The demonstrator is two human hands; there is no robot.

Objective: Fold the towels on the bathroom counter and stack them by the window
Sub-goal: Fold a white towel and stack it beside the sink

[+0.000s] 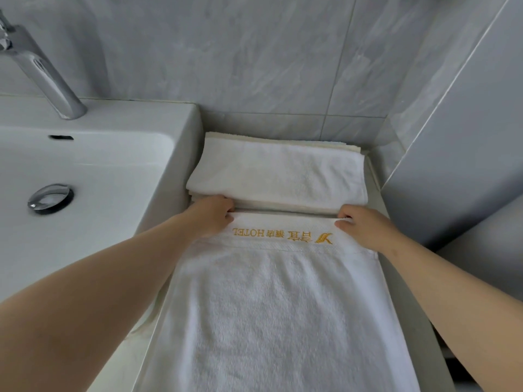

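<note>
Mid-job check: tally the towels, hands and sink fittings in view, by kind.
1 logo towel, spread flat
1 stack of folded towels; how many towels are in it is unclear
2 hands: left hand and right hand, each gripping a far corner of the logo towel
1 sink
1 faucet
1 drain stopper
Total: 7

towel (268, 321): was white looped cloth, matt and rough
lettering (283, 236): was golden stitched thread
folded towels (277, 171): were white matt cloth
sink (99, 165): looked smooth, glossy white ceramic
tap (42, 72): was polished, shiny metal
wall tiles (226, 52): were smooth grey, faintly glossy
</note>
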